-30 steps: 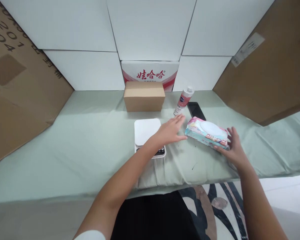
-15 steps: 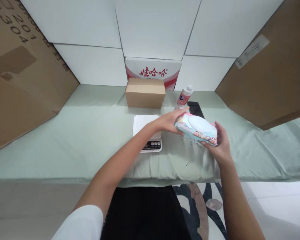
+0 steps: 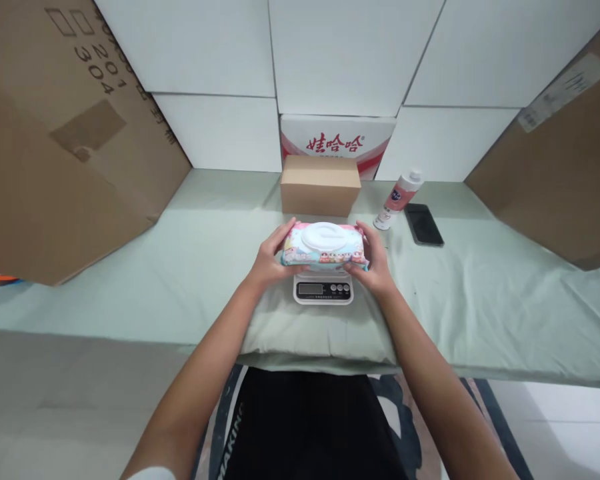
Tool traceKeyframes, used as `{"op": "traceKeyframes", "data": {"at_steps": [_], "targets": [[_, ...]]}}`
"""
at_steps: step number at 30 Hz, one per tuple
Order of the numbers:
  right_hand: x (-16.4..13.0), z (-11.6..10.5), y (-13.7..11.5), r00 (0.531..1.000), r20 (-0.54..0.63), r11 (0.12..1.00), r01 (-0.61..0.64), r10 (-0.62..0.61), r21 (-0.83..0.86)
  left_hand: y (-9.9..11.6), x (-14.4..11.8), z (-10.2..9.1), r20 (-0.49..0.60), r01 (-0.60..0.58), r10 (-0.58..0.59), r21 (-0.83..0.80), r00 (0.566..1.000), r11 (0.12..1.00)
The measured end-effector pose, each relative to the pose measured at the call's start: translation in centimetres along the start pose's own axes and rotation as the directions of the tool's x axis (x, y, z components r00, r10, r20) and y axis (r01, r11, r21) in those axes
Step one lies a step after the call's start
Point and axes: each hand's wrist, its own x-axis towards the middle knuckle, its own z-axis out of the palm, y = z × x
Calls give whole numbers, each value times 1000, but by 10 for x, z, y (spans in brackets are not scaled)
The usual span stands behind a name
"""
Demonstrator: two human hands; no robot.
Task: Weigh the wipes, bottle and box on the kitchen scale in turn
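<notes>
A pack of wet wipes (image 3: pixel 324 245) with a white round lid and a pink and blue wrapper lies flat over a white kitchen scale (image 3: pixel 323 291). My left hand (image 3: pixel 269 261) grips the pack's left end. My right hand (image 3: pixel 373 261) grips its right end. The pack hides the scale's platform; only the scale's front strip with display and buttons shows. I cannot tell whether the pack rests on the platform or hovers just above it.
A brown cardboard box (image 3: pixel 321 185) stands behind the scale, with a red-lettered white carton (image 3: pixel 337 138) behind it. A small pink bottle (image 3: pixel 397 198) and a black phone (image 3: pixel 423 224) lie to the right. Large cardboard sheets (image 3: pixel 55 140) lean at both sides of the green-covered table (image 3: pixel 180 267).
Both hands lifted the wipes pack from the cloth at the right and carried it left over the scale. The camera view shifted, so the scale now sits centred.
</notes>
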Motion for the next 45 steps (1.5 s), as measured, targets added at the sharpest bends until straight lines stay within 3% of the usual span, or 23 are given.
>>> {"op": "traceKeyframes", "data": {"at_steps": [4,19,22,25,29,32,36,45], "targets": [[-4,-6,4,999,-16,999,33,-33,-30,-4,3,6,48,-33,31,38,998,999],[-2,-7,2,998,61,983,30,-19,-183,-7,0,2,54,-49,42,132,998,990],[-3,-2,6,1000,20,990,22,-19,-139,-8,0,-1,75,-21,17,54,997,998],[-1,-1,13,992,-126,997,-28,20,-65,-9,0,-4,85,44,-38,-72,996,996],[6,-6,19,899,-423,993,-112,114,28,-7,0,-7,15,86,-85,-163,996,983],[13,-8,17,811,-534,963,-128,239,235,-7,-1,-8,19,74,-71,-158,997,985],[19,-7,14,742,-572,908,-119,350,401,-14,-1,-9,50,25,-19,-131,999,991],[24,-9,11,672,-566,827,-126,477,547,-28,0,-12,85,-45,53,-92,995,995]]}}
